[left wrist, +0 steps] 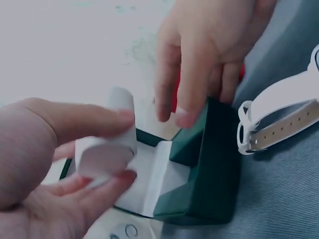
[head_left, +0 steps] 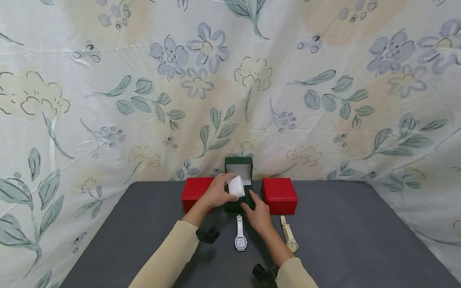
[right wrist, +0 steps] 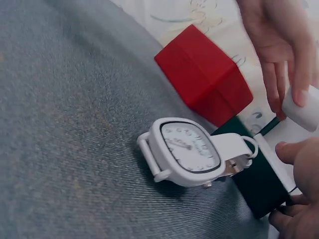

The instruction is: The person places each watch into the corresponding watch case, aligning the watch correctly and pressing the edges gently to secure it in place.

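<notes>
Between its thumb and fingers my left hand (head_left: pixel 217 193) holds a white watch cushion (head_left: pixel 236 187), raised over the green watch box (head_left: pixel 239 161). The box has its lid up, with a white lining inside the lid. At the box's right side is my right hand (head_left: pixel 260 213), thumb near the front rim and fingers along the outer wall, gripping it. Just in front of the box lies a white watch (head_left: pixel 240 242), its strap buckled in the right wrist view. A cream-strapped watch (head_left: pixel 289 235) lies farther right, beyond my right forearm.
Red boxes flank the green one: a left red box (head_left: pixel 196 189), partly behind my left hand, and a right red box (head_left: pixel 279 196), lid down. All stand at the back of the dark grey table (head_left: pixel 342 232), against a flowered cloth (head_left: pixel 324 132).
</notes>
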Tool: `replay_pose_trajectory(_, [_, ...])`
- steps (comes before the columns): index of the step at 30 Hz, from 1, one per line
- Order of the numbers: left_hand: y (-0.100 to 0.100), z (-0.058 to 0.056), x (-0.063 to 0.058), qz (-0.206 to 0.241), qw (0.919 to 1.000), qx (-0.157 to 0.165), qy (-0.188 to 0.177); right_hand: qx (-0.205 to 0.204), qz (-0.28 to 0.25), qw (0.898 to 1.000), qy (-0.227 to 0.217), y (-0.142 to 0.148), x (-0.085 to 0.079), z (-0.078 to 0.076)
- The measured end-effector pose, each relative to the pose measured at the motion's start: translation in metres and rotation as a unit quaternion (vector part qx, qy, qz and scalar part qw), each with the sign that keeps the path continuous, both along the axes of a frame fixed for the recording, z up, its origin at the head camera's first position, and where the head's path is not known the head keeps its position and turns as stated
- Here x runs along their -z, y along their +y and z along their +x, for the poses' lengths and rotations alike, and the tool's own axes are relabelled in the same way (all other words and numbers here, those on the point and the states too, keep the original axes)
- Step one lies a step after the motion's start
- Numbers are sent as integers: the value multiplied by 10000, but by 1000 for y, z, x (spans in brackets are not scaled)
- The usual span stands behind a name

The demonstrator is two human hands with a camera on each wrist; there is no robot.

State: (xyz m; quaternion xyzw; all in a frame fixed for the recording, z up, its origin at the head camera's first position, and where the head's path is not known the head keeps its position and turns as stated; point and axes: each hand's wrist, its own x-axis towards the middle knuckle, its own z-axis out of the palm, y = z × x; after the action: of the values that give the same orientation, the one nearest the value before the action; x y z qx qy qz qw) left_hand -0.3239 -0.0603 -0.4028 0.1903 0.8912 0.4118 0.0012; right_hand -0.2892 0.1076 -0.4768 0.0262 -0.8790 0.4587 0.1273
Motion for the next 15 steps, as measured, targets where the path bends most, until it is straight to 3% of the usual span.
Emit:
replay_pose_trajectory(4, [-15,13,11,1059,9939,183,-237,-206,-42,9998,74,3,-6,5])
replay_pose_trajectory(8, [-30,24,24,1892,9798,445,-466,-299,-63,9995,123,9,-13,13])
replay_pose_trajectory(11, [-38,29,32,2242,9710,593,-577,-175,-136,9997,101,14,-17,19])
replay_pose_trajectory(15, [-42,33,36,2349,9676,660,-655,82,-259,9996,73,16,-21,26])
